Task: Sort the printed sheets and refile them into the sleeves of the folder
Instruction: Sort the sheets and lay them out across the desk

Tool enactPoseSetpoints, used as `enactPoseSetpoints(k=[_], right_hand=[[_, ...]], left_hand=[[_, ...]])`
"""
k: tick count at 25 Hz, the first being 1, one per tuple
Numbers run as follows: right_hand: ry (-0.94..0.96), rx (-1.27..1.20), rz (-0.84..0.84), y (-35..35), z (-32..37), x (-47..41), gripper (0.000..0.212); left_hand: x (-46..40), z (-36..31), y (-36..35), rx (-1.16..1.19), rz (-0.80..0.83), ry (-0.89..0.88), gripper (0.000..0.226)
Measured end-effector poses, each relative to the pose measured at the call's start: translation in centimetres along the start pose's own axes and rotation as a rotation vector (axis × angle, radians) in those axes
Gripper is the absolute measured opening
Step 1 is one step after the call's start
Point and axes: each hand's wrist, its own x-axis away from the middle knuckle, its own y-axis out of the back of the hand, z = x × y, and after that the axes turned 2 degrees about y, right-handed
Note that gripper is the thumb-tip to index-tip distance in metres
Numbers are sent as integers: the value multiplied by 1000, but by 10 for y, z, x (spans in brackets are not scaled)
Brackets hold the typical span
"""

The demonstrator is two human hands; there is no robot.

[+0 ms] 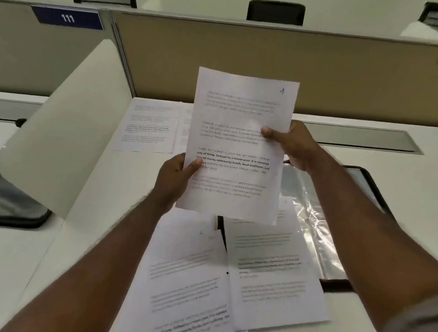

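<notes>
You hold the printed sheet marked 4 (237, 146) above the desk (97, 194), your left hand (176, 177) and right hand (293, 143) each pinching an edge, over the open folder (341, 220) and loose sheets (193, 283).

Hidden, cropped and blurred
Held sheet (237, 146) covers the folder's (340, 231) left part; nearest sheet (189, 296) runs off the bottom edge, print blurred.

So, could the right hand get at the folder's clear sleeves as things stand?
Probably yes, once it lets go. The right hand pinches the held sheet together with the left hand. The clear sleeves lie open just below it, only partly covered by a loose sheet.
</notes>
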Motion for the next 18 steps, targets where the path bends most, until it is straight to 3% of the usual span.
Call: enactPoseSetpoints(k=[3,6,8,10,14,18], right_hand=[[-84,-68,-98,36,-24,5,23],[-212,-72,-171,79,-73,31,42],[-284,-47,-131,102,-107,53,43],[-357,-79,-127,121,-130,70,31],[-408,-146,-317,161,-146,59,15],[-382,-185,-478,200,-155,11,21]], left_hand=[[-8,8,-45,99,-79,25,12],[-29,21,-102,206,-133,121,13],[-46,28,-138,239,-147,171,17],[-62,32,-172,224,-128,190,21],[-84,32,-223,204,-62,184,25],[-83,44,-229,-84,-105,96,25]])
